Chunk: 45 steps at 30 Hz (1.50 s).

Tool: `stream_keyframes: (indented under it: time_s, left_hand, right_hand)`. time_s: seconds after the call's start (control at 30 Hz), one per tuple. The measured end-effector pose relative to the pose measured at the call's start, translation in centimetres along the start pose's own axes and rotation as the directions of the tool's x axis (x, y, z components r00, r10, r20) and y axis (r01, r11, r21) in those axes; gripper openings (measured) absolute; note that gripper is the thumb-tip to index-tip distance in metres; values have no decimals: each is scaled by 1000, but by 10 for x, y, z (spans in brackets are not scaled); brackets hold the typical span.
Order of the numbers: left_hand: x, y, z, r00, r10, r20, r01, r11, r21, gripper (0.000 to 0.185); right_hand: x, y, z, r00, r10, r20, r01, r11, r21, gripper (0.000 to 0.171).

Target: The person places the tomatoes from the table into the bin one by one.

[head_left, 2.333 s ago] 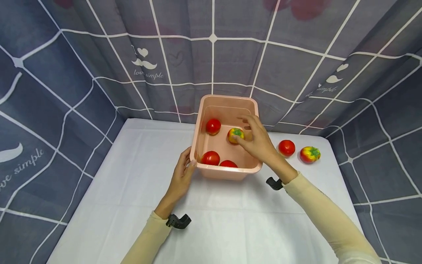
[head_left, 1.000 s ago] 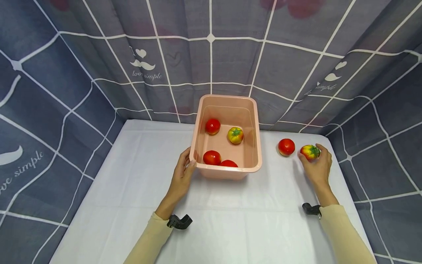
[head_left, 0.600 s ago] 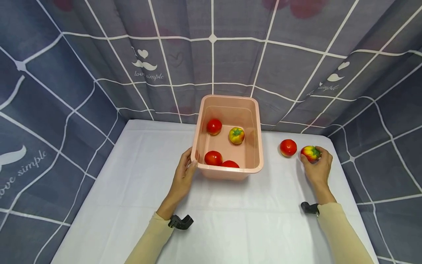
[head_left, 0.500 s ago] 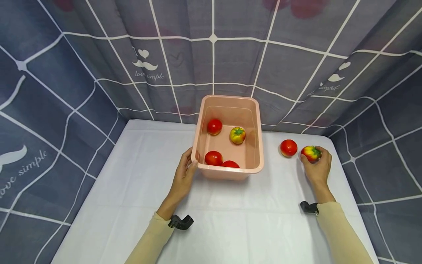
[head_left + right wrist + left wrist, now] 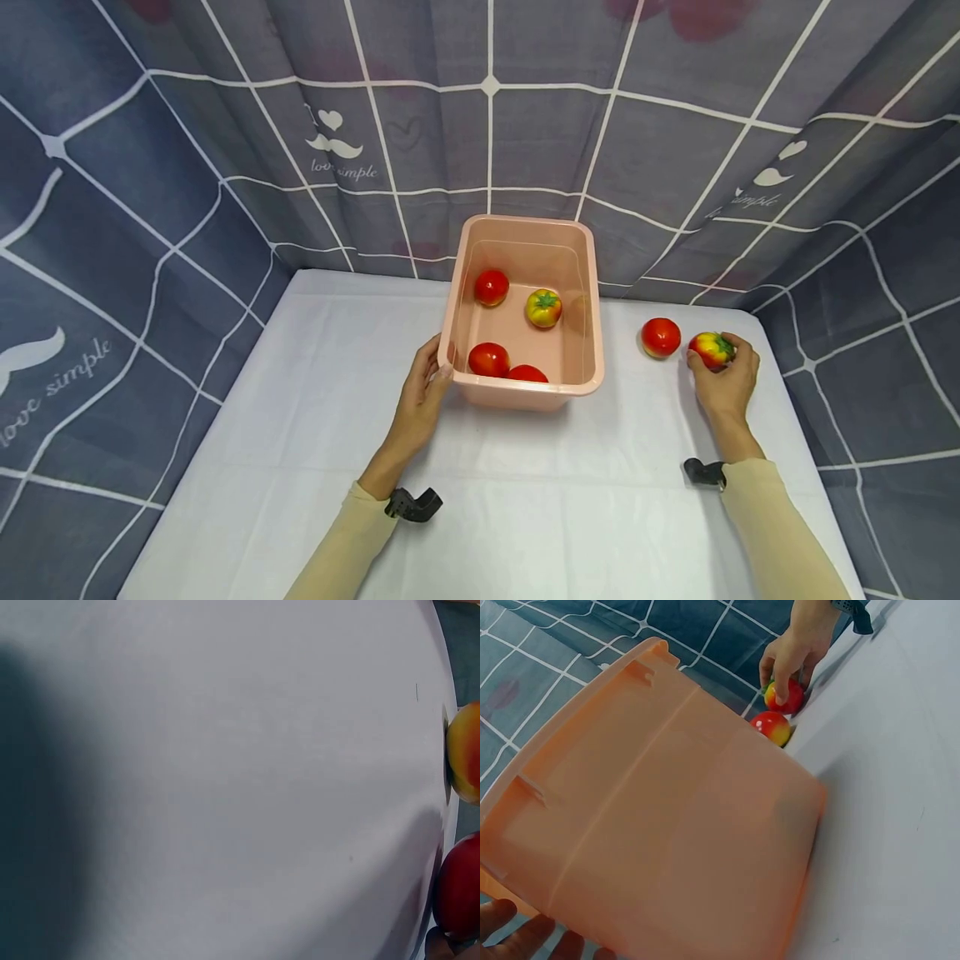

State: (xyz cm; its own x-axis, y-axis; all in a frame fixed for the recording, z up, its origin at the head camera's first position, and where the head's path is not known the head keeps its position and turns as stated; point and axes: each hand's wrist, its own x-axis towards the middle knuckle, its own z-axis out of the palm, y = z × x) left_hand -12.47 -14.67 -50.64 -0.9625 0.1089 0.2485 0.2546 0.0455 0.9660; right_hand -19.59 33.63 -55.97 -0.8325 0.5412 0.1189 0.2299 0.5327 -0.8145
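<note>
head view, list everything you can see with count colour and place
tub: 1, pink plastic, middle of the table toward the back
red tomatoes in the tub: 3, red, one at the far left inside, two by the near wall
yellow-red tomato in the tub: 1, yellow and red with a green stalk, middle of the tub
red tomato on the table: 1, red, right of the tub
gripped tomato: 1, red and yellow with green stalk, far right
tablecloth: 1, white, covers the table
curtain: 1, grey-blue with white grid lines, behind and at both sides
left hand: holds the tub's near left corner
right hand: grips the gripped tomato
</note>
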Motion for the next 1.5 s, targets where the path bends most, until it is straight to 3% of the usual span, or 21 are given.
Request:
stream_keyframes:
  time_s: [0.37, 0.73, 0.87, 1.1, 1.3, 1.5]
  left_hand:
    - [0, 1, 1, 1000, -1, -7, 1, 1000, 15, 54]
    - [0, 2, 1, 1000, 1, 0, -1, 1000, 13, 55]
    - [0, 3, 1, 1000, -5, -2, 5, 1000, 11, 55]
    - [0, 3, 1, 1000, -15, -1, 15, 1000, 10, 53]
    - [0, 3, 1, 1000, -15, -7, 15, 1000, 19, 53]
    - [0, 3, 2, 1000, -18, -11, 18, 1000, 21, 54]
  right_hand:
    - [-6, -12, -7, 998, -40, -43, 42, 998, 49, 68]
    - [-23, -61, -12, 980, -185, -72, 194, 967, 167, 66]
    - [-29, -78, -8, 957, -280, -76, 290, 927, 238, 66]
    - [-41, -105, 3, 906, -412, -92, 411, 812, 414, 66]
    - [-62, -140, 1, 881, -471, -46, 438, 775, 456, 63]
    - [-69, -162, 1, 831, -557, -7, 492, 728, 478, 65]
